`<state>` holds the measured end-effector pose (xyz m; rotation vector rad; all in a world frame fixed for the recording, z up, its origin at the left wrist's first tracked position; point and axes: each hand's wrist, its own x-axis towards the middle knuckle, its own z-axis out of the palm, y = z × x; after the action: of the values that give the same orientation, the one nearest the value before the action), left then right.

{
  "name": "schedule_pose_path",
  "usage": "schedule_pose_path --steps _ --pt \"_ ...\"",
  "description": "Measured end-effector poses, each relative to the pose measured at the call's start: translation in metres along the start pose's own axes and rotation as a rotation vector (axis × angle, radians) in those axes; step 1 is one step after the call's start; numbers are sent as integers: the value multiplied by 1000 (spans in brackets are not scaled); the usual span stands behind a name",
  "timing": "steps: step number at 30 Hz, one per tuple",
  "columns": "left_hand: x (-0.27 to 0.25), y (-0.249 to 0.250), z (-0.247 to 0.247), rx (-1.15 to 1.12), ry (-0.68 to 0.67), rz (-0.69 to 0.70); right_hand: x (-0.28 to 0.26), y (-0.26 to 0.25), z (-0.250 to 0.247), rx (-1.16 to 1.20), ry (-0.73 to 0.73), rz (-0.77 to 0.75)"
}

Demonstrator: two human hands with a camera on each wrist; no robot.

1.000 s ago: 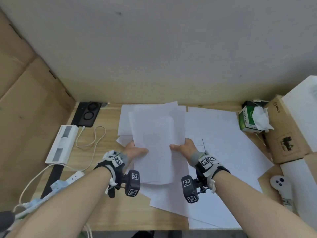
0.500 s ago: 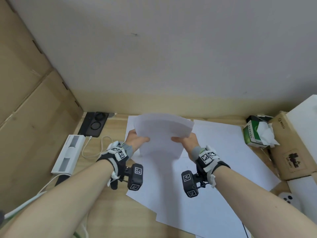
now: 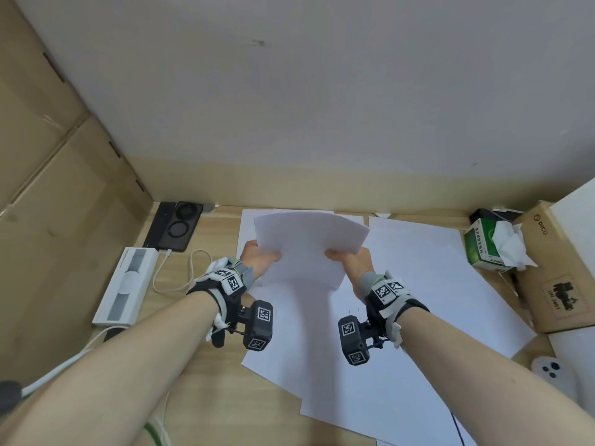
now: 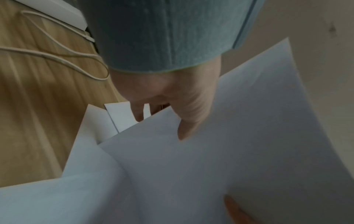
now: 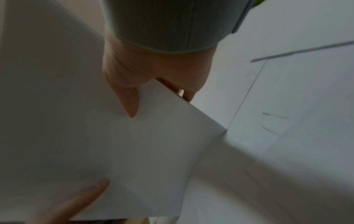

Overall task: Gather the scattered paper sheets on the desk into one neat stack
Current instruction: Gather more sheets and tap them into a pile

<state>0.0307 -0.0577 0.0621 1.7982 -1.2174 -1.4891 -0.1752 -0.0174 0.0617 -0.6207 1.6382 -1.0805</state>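
Observation:
A bundle of white paper sheets (image 3: 306, 249) is raised nearly upright above the desk, its top edge bowed. My left hand (image 3: 259, 260) grips its left edge, thumb on the near face (image 4: 188, 121). My right hand (image 3: 352, 260) grips the right edge the same way, thumb in front (image 5: 128, 103), fingers behind. Under the bundle, large white sheets (image 3: 402, 317) lie overlapping on the wooden desk (image 3: 199, 397). Smaller sheet corners (image 4: 95, 125) poke out at the left beneath the held bundle.
A black charger pad (image 3: 175, 225), a white box (image 3: 127, 286) and a looped white cable (image 3: 180, 275) lie at the left. A green tissue box (image 3: 489, 247) and cardboard boxes (image 3: 557, 272) stand at the right. A white device (image 3: 553, 375) lies near the right edge. The wall is close behind.
Both hands have lifted the bundle off the desk and tipped it from lying flat to nearly upright. The head view has tilted up toward the wall.

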Motion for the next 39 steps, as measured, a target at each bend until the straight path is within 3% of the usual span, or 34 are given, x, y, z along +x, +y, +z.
schedule_pose_path --steps 5,10,13,17,20,23,27,29,32,35,39 --pt "-4 10 -6 -127 12 24 0 -7 5 24 -13 12" --pt "4 -32 -12 -71 -219 -185 2 20 0 -36 21 90" --pt "-4 -68 -2 28 -237 -251 3 55 -10 -116 0 179" --pt "-11 -101 4 89 -113 -296 0 103 -36 -275 17 156" --pt "-4 -126 -4 216 -63 -311 -3 132 -67 -683 37 70" --pt "-2 -146 -14 345 25 -320 -7 145 -87 -1048 28 83" --pt "-6 -166 -23 356 124 -334 -5 153 -98 -1216 -125 63" --pt "-7 -172 -22 366 191 -330 -3 151 -94 -1278 -133 85" --pt "-9 -172 -14 334 218 -300 -1 150 -94 -1229 -98 101" --pt "-11 -170 -11 333 213 -321 -3 151 -101 -958 -149 81" --pt "-12 -159 -12 400 198 -307 2 140 -107 -851 -150 -29"
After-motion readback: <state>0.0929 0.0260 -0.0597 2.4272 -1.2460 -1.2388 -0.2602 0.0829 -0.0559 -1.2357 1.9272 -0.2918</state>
